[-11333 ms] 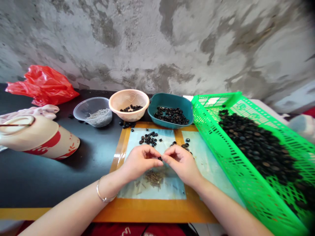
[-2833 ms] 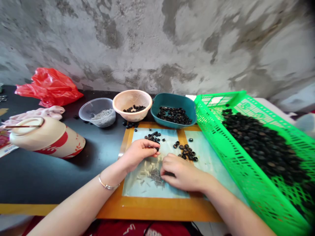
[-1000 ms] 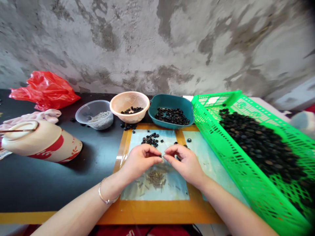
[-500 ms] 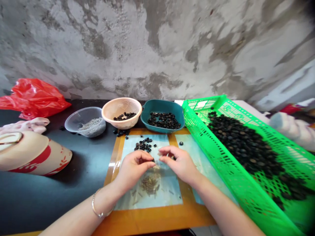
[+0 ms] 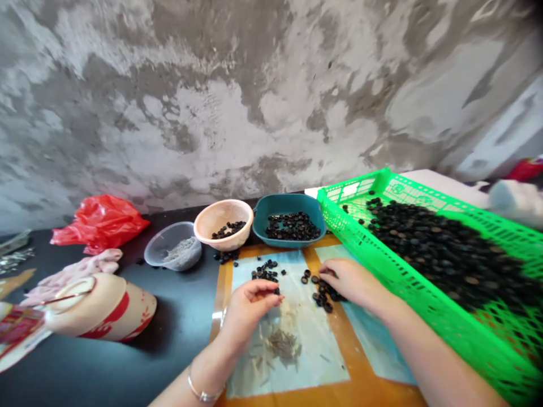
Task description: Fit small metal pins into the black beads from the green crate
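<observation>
though it is mostly hidden, left hand: pinched nearly shut on a small black bead
right hand: curled over a bead pile, grip hard to make out

Wall: rough grey plaster wall, blotched with dark patches, rising behind everything.
Tabletop: dark bench top running under the left side.
Far left: crumpled red plastic bag, with metal scraps at the edge.
Left: pink cloth beside a cream container with red bands, lying on its side; a printed packet just beyond.
Far right: white padded bundle, beyond the table's end.
</observation>
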`<state>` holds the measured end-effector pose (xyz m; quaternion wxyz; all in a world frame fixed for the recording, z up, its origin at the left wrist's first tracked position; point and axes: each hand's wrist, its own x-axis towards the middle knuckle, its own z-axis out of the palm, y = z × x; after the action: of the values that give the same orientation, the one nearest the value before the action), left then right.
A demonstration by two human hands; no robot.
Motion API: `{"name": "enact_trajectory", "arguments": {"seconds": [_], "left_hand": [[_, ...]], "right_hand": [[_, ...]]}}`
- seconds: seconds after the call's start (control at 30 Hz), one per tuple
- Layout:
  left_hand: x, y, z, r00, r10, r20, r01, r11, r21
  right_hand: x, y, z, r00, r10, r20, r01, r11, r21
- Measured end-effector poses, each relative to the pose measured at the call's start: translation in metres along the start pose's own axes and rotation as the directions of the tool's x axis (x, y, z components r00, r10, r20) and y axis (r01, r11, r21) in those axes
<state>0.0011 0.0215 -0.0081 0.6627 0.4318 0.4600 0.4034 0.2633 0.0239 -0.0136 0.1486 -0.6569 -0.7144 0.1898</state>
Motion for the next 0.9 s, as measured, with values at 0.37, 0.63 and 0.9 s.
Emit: {"name": "enact_trajectory", "arguments": {"seconds": [0.37,0.63,0.9], "left_hand": [[0.008,-0.013,-0.007,0.993,0.115,-0.007,-0.113,0.986,0.119],[0.000,-0.002,0.002,0.988,0.153,0.014,-0.153,0.974,0.164],[-0.006,-0.004,0.007,0.952,0.298,0.065,-0.304,0.913,0.271]], "right_hand": [[0.000,-0.001,-0.008,0.995,0.083,-0.057,-0.079,0.994,0.069],[-0.011,-0.034,0.000,0.999,-0.024,0.038,-0.005,0.779,0.627],[-0.020,-0.049,0.023,0.992,-0.117,0.056,0.026,0.599,0.801]]}}
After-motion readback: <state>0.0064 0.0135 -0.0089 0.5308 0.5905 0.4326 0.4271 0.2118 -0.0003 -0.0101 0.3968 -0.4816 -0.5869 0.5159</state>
